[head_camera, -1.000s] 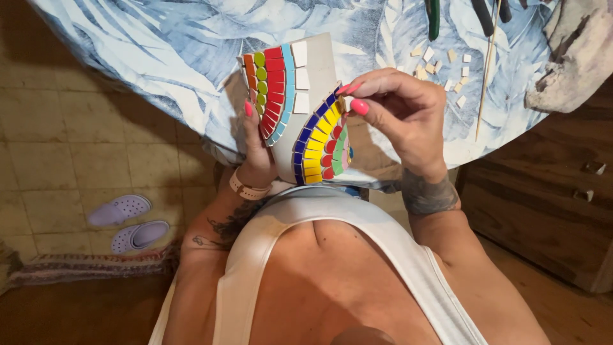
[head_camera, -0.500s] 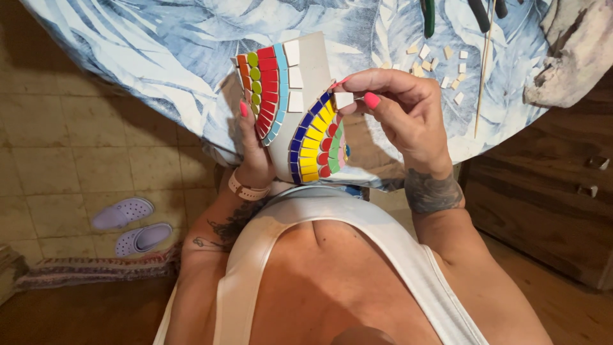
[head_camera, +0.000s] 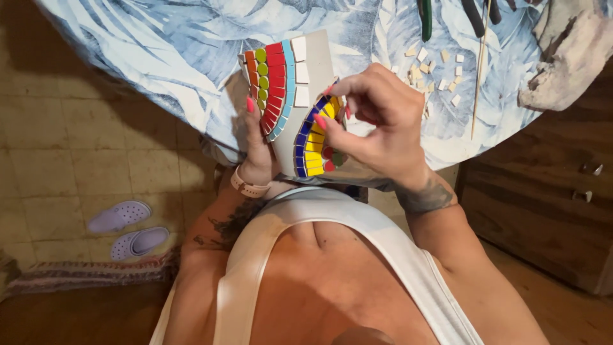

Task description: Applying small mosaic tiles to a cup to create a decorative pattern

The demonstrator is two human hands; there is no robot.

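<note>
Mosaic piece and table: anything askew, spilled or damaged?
Nothing looks damaged. The mosaic piece is held off the table's edge, left hand behind it, right hand at the coloured tiles. Pale tile bits lie scattered loose on the tablecloth beside a thin stick.

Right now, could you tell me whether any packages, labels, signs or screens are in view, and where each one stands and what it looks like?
None are in view: no package, label, sign or screen.
The nearest patterned thing is the mosaic piece, a pale board with curved bands of red, green, blue and yellow tiles, held by the left hand and the right hand above the blue leaf-print tablecloth.
</note>
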